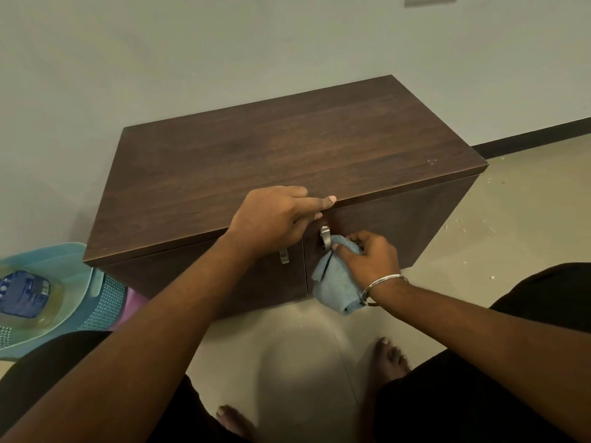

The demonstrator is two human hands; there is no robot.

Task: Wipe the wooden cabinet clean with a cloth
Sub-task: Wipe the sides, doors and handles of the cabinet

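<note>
Wooden cabinet (287,148) sits on floor (479,251); left hand (271,219) grips its top front edge, likely steadying it; right hand (371,259) clutches blue cloth (335,282) against door handle (325,239) to wipe it.

The pale tiled floor (511,238) bears a dark wooden cabinet (287,148) backed against the far wall, with a teal plastic basket (99,302) just beside its left end. Small white specks (460,222) lie scattered on the right. Nearer, one bare foot (388,356) stands on the tiles and another foot (230,418) nearer still.
</note>
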